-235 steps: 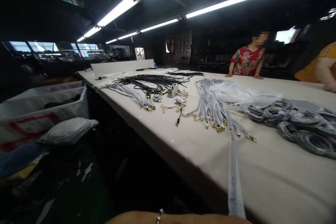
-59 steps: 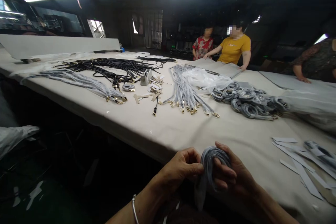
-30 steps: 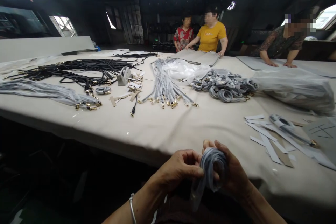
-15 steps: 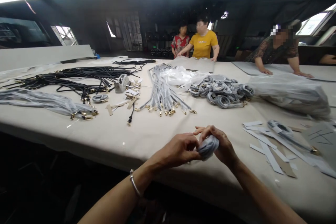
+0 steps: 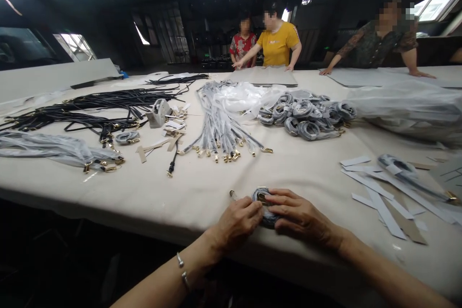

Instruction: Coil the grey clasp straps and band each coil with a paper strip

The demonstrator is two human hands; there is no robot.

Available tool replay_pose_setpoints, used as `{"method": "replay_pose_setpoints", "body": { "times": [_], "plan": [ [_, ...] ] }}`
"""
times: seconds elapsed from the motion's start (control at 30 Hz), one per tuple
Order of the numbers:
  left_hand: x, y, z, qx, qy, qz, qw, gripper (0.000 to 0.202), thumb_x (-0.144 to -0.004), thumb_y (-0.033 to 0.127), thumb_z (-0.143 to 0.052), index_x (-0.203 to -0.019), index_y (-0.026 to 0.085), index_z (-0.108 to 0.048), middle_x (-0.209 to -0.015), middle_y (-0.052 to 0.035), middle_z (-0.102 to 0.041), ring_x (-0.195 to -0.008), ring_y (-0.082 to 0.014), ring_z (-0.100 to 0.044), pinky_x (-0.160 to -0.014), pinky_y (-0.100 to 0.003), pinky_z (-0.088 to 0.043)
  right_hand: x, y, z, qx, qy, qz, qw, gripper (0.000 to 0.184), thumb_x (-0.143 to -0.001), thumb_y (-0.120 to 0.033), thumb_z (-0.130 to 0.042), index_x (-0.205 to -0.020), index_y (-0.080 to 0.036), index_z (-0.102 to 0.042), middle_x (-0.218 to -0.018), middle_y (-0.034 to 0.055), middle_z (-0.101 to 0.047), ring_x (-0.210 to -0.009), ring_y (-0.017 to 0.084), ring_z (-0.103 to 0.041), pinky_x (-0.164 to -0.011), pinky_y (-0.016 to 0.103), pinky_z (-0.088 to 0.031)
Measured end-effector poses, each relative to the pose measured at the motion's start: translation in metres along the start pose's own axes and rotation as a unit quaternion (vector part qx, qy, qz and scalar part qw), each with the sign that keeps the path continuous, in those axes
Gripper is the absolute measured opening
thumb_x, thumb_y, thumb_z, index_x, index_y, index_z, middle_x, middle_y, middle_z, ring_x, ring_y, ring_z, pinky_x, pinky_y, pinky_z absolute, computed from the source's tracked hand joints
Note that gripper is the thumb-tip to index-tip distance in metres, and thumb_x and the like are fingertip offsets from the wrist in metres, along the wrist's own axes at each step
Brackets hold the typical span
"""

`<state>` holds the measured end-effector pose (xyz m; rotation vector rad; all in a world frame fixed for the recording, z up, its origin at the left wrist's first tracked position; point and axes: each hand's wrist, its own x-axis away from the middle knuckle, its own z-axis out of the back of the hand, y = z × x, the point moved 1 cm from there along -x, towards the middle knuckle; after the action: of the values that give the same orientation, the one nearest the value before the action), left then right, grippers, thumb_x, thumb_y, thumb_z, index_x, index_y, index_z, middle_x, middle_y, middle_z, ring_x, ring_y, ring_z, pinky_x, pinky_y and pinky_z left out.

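Observation:
A coiled strap (image 5: 269, 217) wrapped in clear plastic film rests on the table near its front edge, with a gold-coloured clasp showing on top. My left hand (image 5: 240, 216) pinches the coil's left side, thumb and fingers pressed together; a small metal end pokes out beyond its knuckles. Across the coil's right side, my right hand (image 5: 301, 214) lays its fingers and grips it. The hands cover part of the coil. Beyond them, plastic-wrapped straps (image 5: 225, 130) with gold clasps lie fanned out, beside a pile of finished-looking coils (image 5: 306, 113).
Black straps (image 5: 90, 106) and more wrapped straps (image 5: 46, 147) lie left, near a tape dispenser (image 5: 159, 113). Paper strips (image 5: 378, 197) and another coil (image 5: 399, 168) are at right. A large plastic bag (image 5: 407, 108) sits behind them. Several people stand across the table.
Both hands have lowered the coiled strap from above the table onto its surface. The right hand has turned flatter over the coil. The view has shifted slightly.

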<state>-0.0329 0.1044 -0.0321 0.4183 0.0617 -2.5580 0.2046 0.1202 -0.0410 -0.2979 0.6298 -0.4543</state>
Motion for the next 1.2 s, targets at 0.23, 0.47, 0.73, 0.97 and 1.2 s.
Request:
{"method": "replay_pose_setpoints", "body": {
  "times": [0.23,0.47,0.73,0.97,1.2],
  "plan": [
    [-0.007,0.0,-0.008,0.048,-0.032,0.07,0.996,0.027,-0.097,0.02,-0.053,-0.123,0.014,-0.052,-0.108,-0.0091,-0.064,-0.093,-0.0238,-0.057,-0.082,-0.037,-0.053,0.0,-0.005,-0.005,0.034,0.024,-0.034,0.999,0.02,-0.091,-0.023,-0.066,-0.11,-0.017,-0.066,-0.13,0.0144,-0.066,-0.132,0.028,-0.052,-0.106,0.044,-0.05],
    [-0.013,0.011,-0.021,-0.001,0.002,0.093,0.996,0.014,-0.097,0.018,-0.052,-0.11,0.015,-0.057,-0.098,-0.006,-0.065,-0.087,-0.0231,-0.057,-0.077,-0.036,-0.051,-0.012,-0.006,0.01,-0.045,0.017,-0.142,0.989,0.018,-0.092,-0.033,-0.063,-0.1,-0.022,-0.074,-0.119,0.0097,-0.072,-0.122,0.028,-0.061,-0.102,0.043,-0.052],
    [-0.014,0.015,-0.023,-0.063,-0.02,0.091,0.994,0.019,-0.094,0.01,-0.05,-0.111,0.013,-0.058,-0.1,-0.0081,-0.064,-0.084,-0.0232,-0.058,-0.074,-0.036,-0.051,-0.098,0.004,0.001,0.133,0.068,-0.3,0.942,0.052,-0.101,-0.043,-0.04,-0.145,-0.017,-0.046,-0.153,0.0126,-0.043,-0.145,0.029,-0.029,-0.119,0.053,-0.022],
    [-0.016,0.012,-0.029,-0.085,-0.005,0.088,0.992,0.026,-0.09,0.003,-0.046,-0.108,0.012,-0.063,-0.1,-0.0106,-0.066,-0.086,-0.026,-0.06,-0.078,-0.04,-0.053,-0.1,0.022,-0.037,0.195,0.001,-0.323,0.926,0.049,-0.098,-0.046,-0.049,-0.137,-0.018,-0.056,-0.151,0.0139,-0.046,-0.144,0.03,-0.031,-0.12,0.053,-0.01],
    [-0.016,0.012,-0.024,-0.115,-0.012,0.098,0.988,0.036,-0.091,0.003,-0.043,-0.121,0.012,-0.06,-0.109,-0.013,-0.065,-0.088,-0.0284,-0.061,-0.076,-0.044,-0.052,-0.086,-0.005,-0.022,0.208,0.031,-0.369,0.905,0.053,-0.104,-0.046,-0.028,-0.151,-0.021,-0.035,-0.156,0.0089,-0.04,-0.144,0.022,-0.031,-0.119,0.047,-0.019]
  ]
}}
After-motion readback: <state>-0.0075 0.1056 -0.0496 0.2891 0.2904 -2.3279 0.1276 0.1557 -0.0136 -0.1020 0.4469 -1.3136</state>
